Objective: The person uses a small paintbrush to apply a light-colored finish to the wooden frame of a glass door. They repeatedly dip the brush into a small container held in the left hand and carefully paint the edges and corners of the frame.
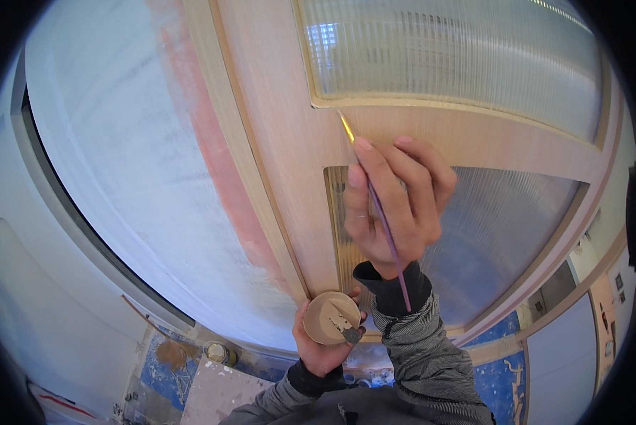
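Note:
My right hand [403, 198] pinches a thin paintbrush [381, 205] with a purple handle and a gold ferrule. Its fine tip meets or nearly meets the pale wood door frame [275, 99], just under the lower left corner of the upper ribbed glass pane [445, 57]. Lower down, my left hand [318, 347] is wrapped round a small round cup [318, 326] of beige paint or filler. A small tool with a dark end [347, 331] lies across the cup; its kind is hard to make out. Behind my right hand is the lower ribbed glass pane [502, 219].
A white wall with a pinkish strip [222, 177] runs along the door frame's left side. Below stand a spattered pale board [222, 389] and an open tin [220, 353], near blue floor covering [158, 375] with brown stains. More blue covering with scraps lies at lower right.

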